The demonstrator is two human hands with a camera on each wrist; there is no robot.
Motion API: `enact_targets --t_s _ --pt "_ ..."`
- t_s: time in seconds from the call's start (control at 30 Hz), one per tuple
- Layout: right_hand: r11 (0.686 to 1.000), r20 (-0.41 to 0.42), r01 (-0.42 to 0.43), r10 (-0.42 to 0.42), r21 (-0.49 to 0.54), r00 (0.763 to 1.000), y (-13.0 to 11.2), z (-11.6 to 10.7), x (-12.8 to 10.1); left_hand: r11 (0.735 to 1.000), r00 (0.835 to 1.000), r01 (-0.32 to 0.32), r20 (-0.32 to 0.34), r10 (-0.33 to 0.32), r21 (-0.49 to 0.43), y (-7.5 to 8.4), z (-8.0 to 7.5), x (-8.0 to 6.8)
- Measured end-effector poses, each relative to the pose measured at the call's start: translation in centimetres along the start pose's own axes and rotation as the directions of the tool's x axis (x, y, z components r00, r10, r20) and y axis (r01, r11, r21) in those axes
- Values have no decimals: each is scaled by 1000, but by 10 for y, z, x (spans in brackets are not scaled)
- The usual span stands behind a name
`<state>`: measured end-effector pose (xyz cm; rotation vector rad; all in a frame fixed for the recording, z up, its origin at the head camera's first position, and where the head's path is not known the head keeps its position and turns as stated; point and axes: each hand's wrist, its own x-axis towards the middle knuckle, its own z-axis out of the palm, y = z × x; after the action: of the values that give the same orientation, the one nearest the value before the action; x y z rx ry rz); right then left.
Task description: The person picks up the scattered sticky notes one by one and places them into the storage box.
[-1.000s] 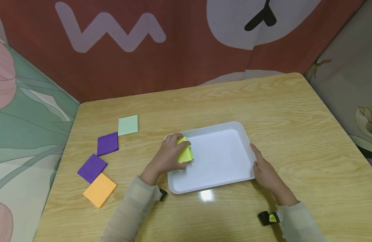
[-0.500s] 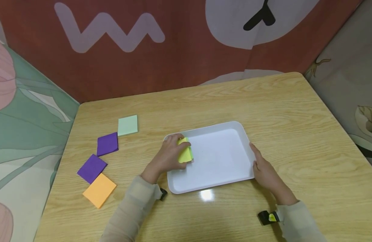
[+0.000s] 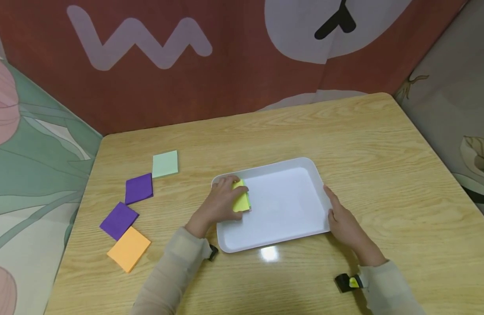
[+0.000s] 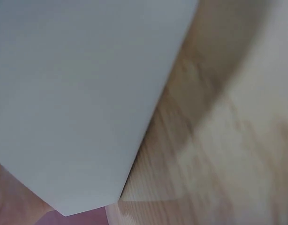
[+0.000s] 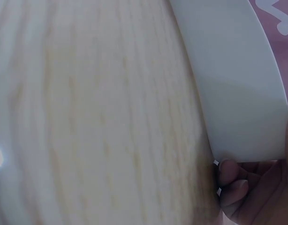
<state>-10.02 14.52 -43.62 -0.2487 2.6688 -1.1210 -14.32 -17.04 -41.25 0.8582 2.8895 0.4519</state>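
Nothing's moving noticeably since the earlier frame; only the head view is shifting slightly. Left hand (image 3: 221,202) is gripping yellow pad (image 3: 241,201), fingers part-curled round its edges, in tray (image 3: 287,208) mid-frame; right hand (image 3: 346,225) is pinching tray's right end. Probably worth bracing there while keeping left grip light.

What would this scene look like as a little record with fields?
Surface: pale wood-grain table
Container: shallow white rectangular tray
Left hand: grips a square yellow-and-green paper stack at the tray's left end
Right hand: holds the tray's right end
Left of tray, far to near: square mint paper pad; square purple paper pad; second purple pad; square orange paper pad
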Motion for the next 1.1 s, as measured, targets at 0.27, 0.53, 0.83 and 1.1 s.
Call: enact_targets --t_s 0.27,0.53,0.83,1.1 --pt "1000 5 4 -4 -4 1000 0 4 3 1000 1000 6 1 -6 -13 -4 1 -1" --pt "999 8 -12 12 -34 1000 1 3 2 1000 1000 4 21 -4 -16 -7 1 -1" --pt "1000 22 6 -6 4 1000 1 5 4 998 996 62 63 -60 -26 -13 -2 -10" --pt "1000 23 0 0 -2 1000 0 1 1 996 998 68 15 -68 -57 -17 -8 -12"
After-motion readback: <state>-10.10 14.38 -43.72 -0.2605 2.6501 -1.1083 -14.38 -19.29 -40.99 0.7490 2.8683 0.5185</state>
